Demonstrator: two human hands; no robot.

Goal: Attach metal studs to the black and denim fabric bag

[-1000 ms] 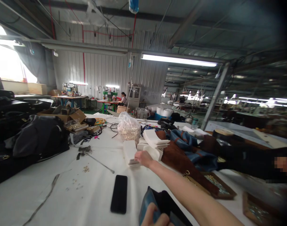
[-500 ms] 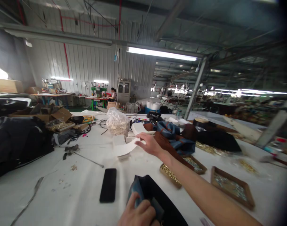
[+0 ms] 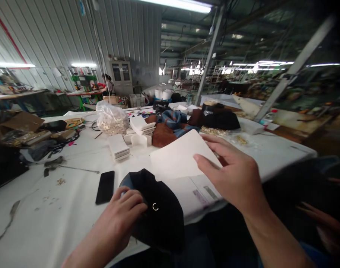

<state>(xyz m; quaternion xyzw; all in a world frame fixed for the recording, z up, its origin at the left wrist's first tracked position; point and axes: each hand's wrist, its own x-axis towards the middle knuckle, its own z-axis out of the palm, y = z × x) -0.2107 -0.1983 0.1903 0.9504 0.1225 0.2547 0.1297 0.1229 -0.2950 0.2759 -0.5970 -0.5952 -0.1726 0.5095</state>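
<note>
A white card (image 3: 181, 156) is pinched between the thumb and fingers of my right hand (image 3: 231, 167), held tilted above the table. My left hand (image 3: 121, 212) grips the edge of a black bag (image 3: 161, 219) with a blue-grey patch at its upper corner. A small metal ring (image 3: 155, 207) shows on the bag's dark surface. The bag lies at the table's near edge, its lower part in shadow. Left of it rests a black phone (image 3: 105, 187). Beyond stand a stack of white cards (image 3: 118, 147) and another card pile (image 3: 142, 125).
A clear plastic bag of small pieces (image 3: 112, 119) stands behind the cards. Brown and blue bags (image 3: 172, 123) lie to its right, with a black cloth (image 3: 221, 118) farther along. A metal rod (image 3: 80, 169) and loose small parts (image 3: 60, 181) lie leftward. A co-worker (image 3: 108, 85) sits far back.
My right hand has lifted a white card off the stack and brought it nearer, to the right. The view has turned rightward and down. My left hand still grips the black bag.
</note>
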